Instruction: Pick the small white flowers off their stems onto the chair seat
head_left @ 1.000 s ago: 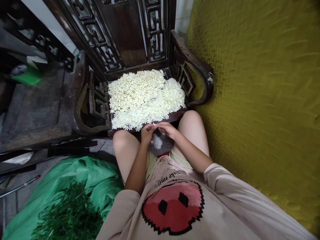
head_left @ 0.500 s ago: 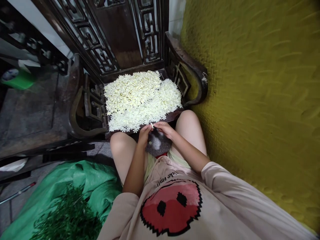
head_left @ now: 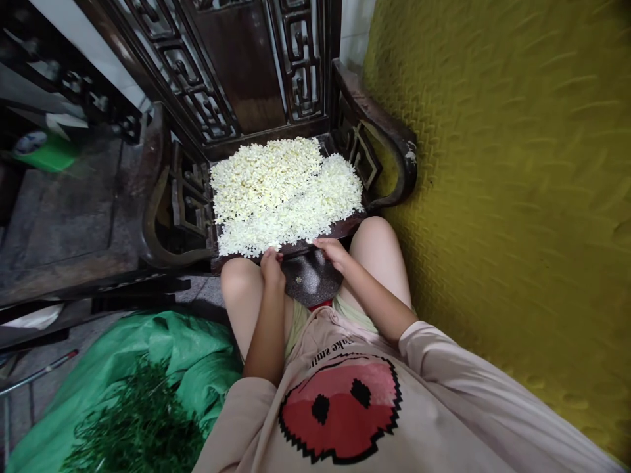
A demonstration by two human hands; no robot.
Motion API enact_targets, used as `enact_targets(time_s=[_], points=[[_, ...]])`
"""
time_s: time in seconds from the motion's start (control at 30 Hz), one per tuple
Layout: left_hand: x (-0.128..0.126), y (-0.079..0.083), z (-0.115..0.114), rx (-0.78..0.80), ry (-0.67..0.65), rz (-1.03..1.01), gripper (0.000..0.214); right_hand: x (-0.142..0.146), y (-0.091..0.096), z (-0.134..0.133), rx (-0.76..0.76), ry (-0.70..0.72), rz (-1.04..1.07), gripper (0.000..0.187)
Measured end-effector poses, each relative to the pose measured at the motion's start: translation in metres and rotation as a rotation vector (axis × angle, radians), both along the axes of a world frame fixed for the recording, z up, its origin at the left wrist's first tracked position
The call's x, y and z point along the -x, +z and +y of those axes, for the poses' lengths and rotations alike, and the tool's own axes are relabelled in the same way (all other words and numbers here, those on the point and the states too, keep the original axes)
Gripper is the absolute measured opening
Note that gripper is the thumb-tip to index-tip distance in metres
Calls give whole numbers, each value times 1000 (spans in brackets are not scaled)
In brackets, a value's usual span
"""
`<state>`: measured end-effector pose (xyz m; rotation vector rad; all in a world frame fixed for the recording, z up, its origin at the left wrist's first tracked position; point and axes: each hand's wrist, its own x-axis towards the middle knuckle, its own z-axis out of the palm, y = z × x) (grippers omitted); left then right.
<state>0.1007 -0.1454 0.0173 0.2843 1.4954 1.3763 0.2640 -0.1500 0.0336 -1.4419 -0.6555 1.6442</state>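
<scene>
A thick layer of small white and cream flowers (head_left: 276, 190) covers the seat of a dark carved wooden chair (head_left: 340, 230). At the near edge of the layer, my left hand (head_left: 273, 266) is closed, its thumb and fingertips beside the nearest blossoms; whatever they hold is too small to make out. To its right and apart from it, my right hand (head_left: 332, 251) pinches with thumb and forefinger at the seat's front edge. A whitish speck shows at those fingertips, too small to name. One loose flower (head_left: 298, 280) lies below, between my knees, on a dark speckled surface (head_left: 313, 279).
Curved armrests (head_left: 407, 164) flank the seat. To the right rises a yellow textured surface (head_left: 517, 197). A green sack (head_left: 162, 335) with green leafy stems (head_left: 138, 420) lies at lower left. A green roll-shaped object (head_left: 46, 151) rests on dark wooden furniture (head_left: 64, 210).
My hands were together around a small white flower; now they are apart. The left moved left to the flowers' near edge, the right slightly right. The view shifted a little.
</scene>
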Motion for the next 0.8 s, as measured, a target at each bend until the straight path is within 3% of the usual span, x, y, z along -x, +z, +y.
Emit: enact_targets(time_s=[0.07,0.2,0.37,0.6,0.8], points=[[9,2,4,-27,35,-33,18,-5,2,2,4,-55,5,35],[1,8,-1,8,-90,-56,21,-5,4,6,13,-73,47,33],[-21,9,-12,46,-238,-1,20,-2,5,5,61,-30,162,31],[-18,10,-10,-58,-322,-41,26,-2,2,3,200,101,364,29],[-24,10,-11,-91,-450,-43,29,2,-4,0,119,67,216,29]])
